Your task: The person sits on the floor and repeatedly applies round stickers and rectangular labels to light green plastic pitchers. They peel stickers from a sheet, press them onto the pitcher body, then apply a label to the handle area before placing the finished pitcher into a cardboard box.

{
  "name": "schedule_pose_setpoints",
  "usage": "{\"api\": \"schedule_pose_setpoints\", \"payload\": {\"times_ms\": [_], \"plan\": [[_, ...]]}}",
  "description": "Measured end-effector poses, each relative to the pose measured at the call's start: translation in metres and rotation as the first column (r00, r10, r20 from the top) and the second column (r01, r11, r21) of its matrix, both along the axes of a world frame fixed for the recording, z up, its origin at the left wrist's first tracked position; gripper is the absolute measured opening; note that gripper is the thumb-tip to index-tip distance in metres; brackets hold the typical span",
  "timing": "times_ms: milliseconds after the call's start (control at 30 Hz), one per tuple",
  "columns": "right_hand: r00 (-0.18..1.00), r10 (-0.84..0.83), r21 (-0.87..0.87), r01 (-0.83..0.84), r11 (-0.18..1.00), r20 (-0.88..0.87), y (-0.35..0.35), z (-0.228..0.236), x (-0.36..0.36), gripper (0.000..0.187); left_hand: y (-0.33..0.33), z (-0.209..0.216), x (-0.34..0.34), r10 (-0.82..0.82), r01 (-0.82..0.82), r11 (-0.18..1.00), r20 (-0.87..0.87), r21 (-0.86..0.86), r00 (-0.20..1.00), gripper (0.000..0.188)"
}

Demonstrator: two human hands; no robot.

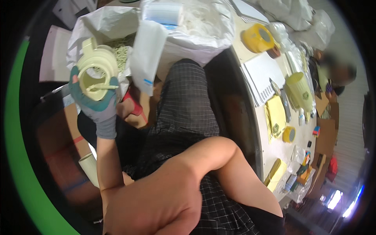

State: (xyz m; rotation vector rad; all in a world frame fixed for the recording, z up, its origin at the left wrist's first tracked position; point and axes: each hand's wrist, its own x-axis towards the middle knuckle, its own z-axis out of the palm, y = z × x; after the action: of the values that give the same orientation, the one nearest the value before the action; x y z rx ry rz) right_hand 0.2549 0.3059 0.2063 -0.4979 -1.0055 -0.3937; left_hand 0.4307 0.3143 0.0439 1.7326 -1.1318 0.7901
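Note:
My left hand (95, 106), in a grey and teal glove, is closed round a cream plastic jug (87, 64). The jug is tilted with its round opening toward me and its handle at the top. A thin cream strip (102, 87) lies across the near rim by my fingers. My bare right hand (156, 201) is large in the lower part of the head view, close to the camera, its back toward me. Its fingers are mostly cut off or hidden, so I cannot see what it touches.
A white sack (107, 21) with thin cream scraps stands behind the jug; another white bag (199, 43) is beside it. The table (252, 111) at right bears tape rolls (257, 38), a notebook (264, 76), a cream pitcher (299, 92) and yellow bags (275, 117). Another person is at far right.

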Motion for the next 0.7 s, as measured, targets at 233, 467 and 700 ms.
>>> {"api": "schedule_pose_setpoints", "payload": {"times_ms": [233, 467, 700], "plan": [[0.511, -0.852, -0.307, 0.834, 0.459, 0.115, -0.008, 0.005, -0.008, 0.035, -0.005, 0.004, -0.011, -0.128, 0.121, 0.987, -0.056, -0.108, 0.99, 0.108], [0.5, -0.846, -0.605, 0.736, 0.303, 0.183, 0.005, -0.005, -0.032, 0.021, 0.011, 0.002, -0.04, -0.027, 0.027, 1.0, 0.031, 0.004, 0.999, 0.111], [0.429, -0.893, -0.91, 0.411, 0.061, 0.134, -0.062, -0.074, -0.073, 0.026, -0.004, -0.027, 0.003, -0.058, 0.035, 0.993, -0.2, -0.116, 0.978, 0.115]]}}
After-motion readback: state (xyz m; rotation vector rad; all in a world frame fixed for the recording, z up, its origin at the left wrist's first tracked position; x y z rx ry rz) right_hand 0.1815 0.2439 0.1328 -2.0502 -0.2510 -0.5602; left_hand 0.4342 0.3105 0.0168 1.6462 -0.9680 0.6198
